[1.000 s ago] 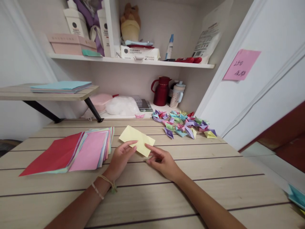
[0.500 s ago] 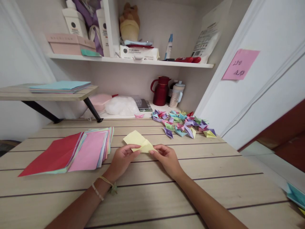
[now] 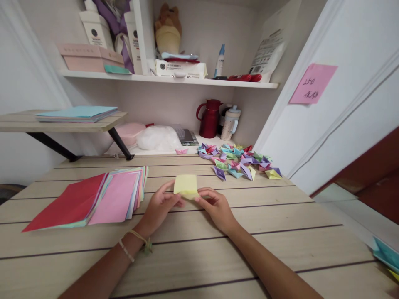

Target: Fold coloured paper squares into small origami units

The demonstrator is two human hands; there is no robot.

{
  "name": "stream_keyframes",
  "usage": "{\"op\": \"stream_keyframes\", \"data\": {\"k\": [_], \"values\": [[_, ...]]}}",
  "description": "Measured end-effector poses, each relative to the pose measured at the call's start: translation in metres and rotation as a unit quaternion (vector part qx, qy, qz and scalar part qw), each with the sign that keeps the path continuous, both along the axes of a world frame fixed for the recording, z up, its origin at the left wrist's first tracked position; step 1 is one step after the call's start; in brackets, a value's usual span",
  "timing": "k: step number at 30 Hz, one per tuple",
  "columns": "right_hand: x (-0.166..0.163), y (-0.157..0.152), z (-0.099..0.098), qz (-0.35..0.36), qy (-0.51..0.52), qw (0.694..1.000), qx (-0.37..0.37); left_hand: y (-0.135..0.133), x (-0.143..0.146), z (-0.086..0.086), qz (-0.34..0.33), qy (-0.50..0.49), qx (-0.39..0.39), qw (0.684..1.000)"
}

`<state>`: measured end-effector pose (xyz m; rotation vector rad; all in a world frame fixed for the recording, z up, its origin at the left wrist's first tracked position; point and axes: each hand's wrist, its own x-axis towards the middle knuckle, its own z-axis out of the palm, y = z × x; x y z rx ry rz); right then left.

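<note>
A folded yellow paper [image 3: 186, 185] rests on the wooden table [image 3: 199, 249] between my two hands. My left hand [image 3: 160, 204] pinches its left edge with thumb and fingers. On the other side, my right hand [image 3: 215, 205] presses and pinches the paper's lower right corner. Both hands are closed on the paper. A fanned stack of coloured paper sheets [image 3: 93, 197], red and pink on top, lies just left of my left hand.
A heap of small folded paper shapes [image 3: 238, 162] lies at the table's back right. Behind stand a red jug [image 3: 210, 118], a pale cup [image 3: 230, 122] and a plastic bag [image 3: 158, 138]. A shelf [image 3: 168, 79] runs above; a side shelf [image 3: 62, 120] sticks out at left.
The yellow sheet lay flat and wide a second ago. Both hands have folded it over into a smaller, nearly square shape and drawn closer together.
</note>
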<state>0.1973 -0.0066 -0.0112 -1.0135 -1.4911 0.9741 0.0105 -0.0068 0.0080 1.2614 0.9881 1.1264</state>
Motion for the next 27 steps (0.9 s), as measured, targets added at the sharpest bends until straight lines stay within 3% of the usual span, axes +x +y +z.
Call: {"op": "stream_keyframes", "data": {"k": [3,6,10,13,21,27], "values": [[0.002,0.002,0.000,-0.038,-0.042,0.997,0.048,0.000,-0.001,0.001,-0.043,0.018,0.002,0.999],[0.003,0.002,0.000,-0.052,-0.057,0.996,0.040,-0.001,-0.001,0.002,-0.039,0.008,0.008,0.999],[0.000,-0.004,0.003,0.015,-0.030,0.999,-0.006,0.002,-0.001,-0.003,-0.027,-0.023,0.014,0.999],[-0.004,-0.008,0.005,0.061,-0.027,0.998,0.010,0.005,0.000,-0.009,-0.030,-0.051,0.006,0.998],[-0.002,-0.008,0.010,0.034,-0.010,0.997,0.065,0.005,-0.001,-0.014,-0.026,-0.044,0.028,0.998],[-0.002,-0.003,0.003,0.004,0.067,0.998,-0.007,0.001,-0.002,-0.005,0.023,0.032,0.021,0.999]]}}
